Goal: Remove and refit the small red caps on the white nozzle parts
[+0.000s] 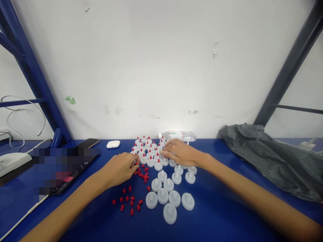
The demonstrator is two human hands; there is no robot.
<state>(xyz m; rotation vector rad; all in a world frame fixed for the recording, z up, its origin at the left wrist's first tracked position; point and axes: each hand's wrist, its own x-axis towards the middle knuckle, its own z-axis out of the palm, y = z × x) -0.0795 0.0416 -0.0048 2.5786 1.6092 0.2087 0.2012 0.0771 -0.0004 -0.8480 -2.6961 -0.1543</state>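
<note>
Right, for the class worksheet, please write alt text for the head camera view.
A person's left hand is at small red cylindrical caps, their right hand over round white plastic nozzle lids, on a blue table. Red-capped lids cluster toward the back, bare ones mostly nearer the viewer.

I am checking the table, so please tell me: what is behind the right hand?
Behind the right hand, a clear bottle lies on its side near the wall. The hand hides part of its lower edge.

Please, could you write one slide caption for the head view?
Left hand by loose red caps, right hand among white lids, on a blue table.
</note>
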